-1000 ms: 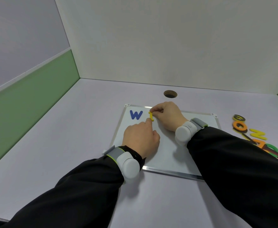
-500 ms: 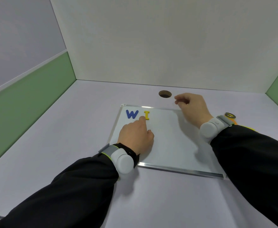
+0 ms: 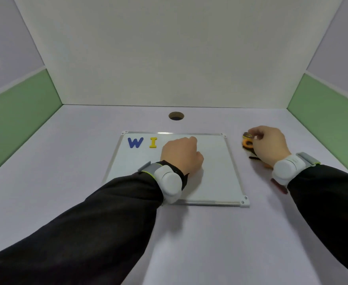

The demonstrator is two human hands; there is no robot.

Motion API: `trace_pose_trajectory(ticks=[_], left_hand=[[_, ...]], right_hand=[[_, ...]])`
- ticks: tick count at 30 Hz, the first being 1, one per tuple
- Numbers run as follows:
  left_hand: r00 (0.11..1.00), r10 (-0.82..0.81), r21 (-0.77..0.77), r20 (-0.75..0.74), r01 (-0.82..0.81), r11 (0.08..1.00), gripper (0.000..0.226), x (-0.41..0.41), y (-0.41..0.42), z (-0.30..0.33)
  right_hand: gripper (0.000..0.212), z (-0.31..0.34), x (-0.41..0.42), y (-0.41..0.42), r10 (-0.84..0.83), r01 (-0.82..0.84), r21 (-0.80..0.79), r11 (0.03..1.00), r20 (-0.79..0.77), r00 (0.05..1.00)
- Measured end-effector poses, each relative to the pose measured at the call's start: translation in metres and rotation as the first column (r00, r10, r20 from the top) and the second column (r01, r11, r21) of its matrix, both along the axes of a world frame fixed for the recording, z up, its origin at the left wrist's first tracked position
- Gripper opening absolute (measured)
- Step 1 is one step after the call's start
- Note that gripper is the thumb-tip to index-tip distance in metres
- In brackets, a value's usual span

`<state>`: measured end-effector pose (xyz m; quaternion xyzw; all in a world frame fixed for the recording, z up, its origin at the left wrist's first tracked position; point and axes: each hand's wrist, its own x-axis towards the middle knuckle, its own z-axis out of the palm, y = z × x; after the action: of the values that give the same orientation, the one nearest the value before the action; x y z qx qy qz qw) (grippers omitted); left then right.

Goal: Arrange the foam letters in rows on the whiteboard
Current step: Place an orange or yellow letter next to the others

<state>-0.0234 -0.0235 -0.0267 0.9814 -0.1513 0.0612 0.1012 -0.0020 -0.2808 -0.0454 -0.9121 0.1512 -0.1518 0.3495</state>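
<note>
Lying on whiteboard (image 3: 216, 177): W (image 3: 135, 142), I (image 3: 153, 142), curled empty left hand (image 3: 180, 155); right hand (image 3: 268, 144) grip pinching dark letter (image 3: 247, 135).

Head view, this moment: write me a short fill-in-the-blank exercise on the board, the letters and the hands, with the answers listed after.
1. The letters already set on the whiteboard are a blue W and a yellow ____.
2. The two placed letters sit along the board's ____ edge, at its left corner.
3. The ____ hand rests on the whiteboard beside the placed letters.
4. The right hand reaches the loose letters lying off the board on its ____ side.

Answers: I; far; left; right
</note>
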Motion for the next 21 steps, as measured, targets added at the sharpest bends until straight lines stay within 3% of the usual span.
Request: trace_pose_trajectory(ticks=[8, 15, 21], left_hand=[[0.989, -0.142, 0.045, 0.035, 0.141, 0.989, 0.036, 0.026, -0.094, -0.003], [0.993, -0.111, 0.123, 0.028, 0.107, 0.987, 0.028, 0.054, -0.144, -0.017], [0.994, -0.107, 0.148, 0.005, 0.105, 0.983, 0.031, 0.063, -0.158, -0.025]], right_hand=[[0.028, -0.007, -0.012, -0.026, 0.000, 0.000, -0.003, 1.000, -0.026, 1.000], [0.025, -0.006, -0.009, -0.026, 0.085, -0.086, -0.031, 0.996, -0.045, 0.995], [0.032, -0.006, -0.011, -0.030, 0.157, -0.156, 0.035, 0.987, -0.012, 0.988]])
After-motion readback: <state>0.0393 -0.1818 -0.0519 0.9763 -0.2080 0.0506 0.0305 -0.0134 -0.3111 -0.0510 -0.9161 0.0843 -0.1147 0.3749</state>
